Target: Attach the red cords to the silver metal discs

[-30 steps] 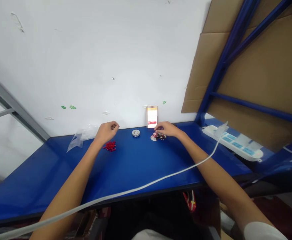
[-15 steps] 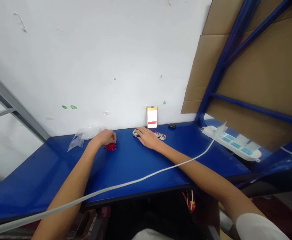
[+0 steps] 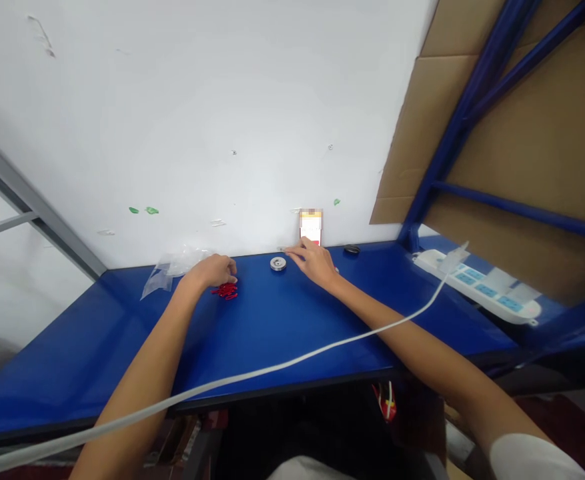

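My left hand [image 3: 216, 270] is closed, fingertips pinched together just above a small pile of red loops [image 3: 226, 291] on the blue table. Whatever it may hold is hidden. My right hand [image 3: 316, 261] is raised slightly over the table, thumb and forefinger pinched at a small greyish piece too faint to name. Below and left of those fingertips lies a round silver metal disc [image 3: 278, 264], flat on the table and apart from both hands. More metal discs lie mostly hidden behind my right hand.
A lit phone [image 3: 311, 223] leans against the white wall. Beside it is a black oval object [image 3: 351, 249]. A clear plastic bag [image 3: 175, 261] lies behind my left hand. On the right sits a white power strip [image 3: 477, 285]; its white cable [image 3: 292, 362] crosses in front of my arms.
My right hand has lifted off the silver disc and shifted right, its fingers now pinched; the disc is uncovered. My left hand stays over the red loops. The view has shifted slightly.
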The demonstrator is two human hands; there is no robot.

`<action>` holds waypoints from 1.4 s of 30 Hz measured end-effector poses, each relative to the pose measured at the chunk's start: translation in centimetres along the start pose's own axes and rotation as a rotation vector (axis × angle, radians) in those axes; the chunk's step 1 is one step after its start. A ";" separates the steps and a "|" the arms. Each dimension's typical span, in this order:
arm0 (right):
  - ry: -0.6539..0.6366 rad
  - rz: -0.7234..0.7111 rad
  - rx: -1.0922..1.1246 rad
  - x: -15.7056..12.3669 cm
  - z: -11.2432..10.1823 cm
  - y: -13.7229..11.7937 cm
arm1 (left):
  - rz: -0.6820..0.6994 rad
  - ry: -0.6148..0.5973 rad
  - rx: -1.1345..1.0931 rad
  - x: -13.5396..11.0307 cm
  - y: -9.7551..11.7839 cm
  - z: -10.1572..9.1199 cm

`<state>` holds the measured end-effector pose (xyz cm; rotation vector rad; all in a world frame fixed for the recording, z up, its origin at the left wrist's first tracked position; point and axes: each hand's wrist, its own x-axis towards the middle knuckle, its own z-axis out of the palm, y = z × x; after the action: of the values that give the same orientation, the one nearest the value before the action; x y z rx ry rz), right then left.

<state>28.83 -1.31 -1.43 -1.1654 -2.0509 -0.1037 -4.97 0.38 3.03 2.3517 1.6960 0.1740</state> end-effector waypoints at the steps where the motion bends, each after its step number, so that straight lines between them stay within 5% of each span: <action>1: -0.002 0.040 0.020 0.0 -0.5 -0.2 | 0.005 -0.009 0.010 0.0 0.0 0.0; 5: -0.038 0.149 0.247 -0.3 -1.5 -0.5 | 0.043 -0.061 0.018 0.1 0.4 0.2; 11: -0.156 0.322 0.907 -0.7 -1.4 -0.4 | 0.153 0.090 -0.051 -0.4 1.3 -0.7; 15: -0.274 0.424 1.137 -0.7 -1.7 -0.7 | 0.147 0.116 -0.125 -0.8 1.7 -1.2; 20: -0.211 0.536 1.157 -0.8 -0.6 -0.3 | 0.213 0.159 -0.608 -0.7 3.7 0.1; 23: -0.076 0.617 1.151 -1.0 0.7 -0.1 | 0.268 0.309 -0.766 -0.7 6.5 2.2; 30: -0.089 0.581 1.211 -1.5 1.6 -1.3 | 0.413 0.511 -0.440 -1.0 10.3 6.3; 42: -0.123 0.506 1.229 -1.4 1.2 -2.3 | 0.462 0.635 -0.119 -1.1 9.9 6.9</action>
<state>26.86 -3.14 -2.53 -0.7965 -1.3618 1.2966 5.36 -4.43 -1.02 2.7239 1.2453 1.1705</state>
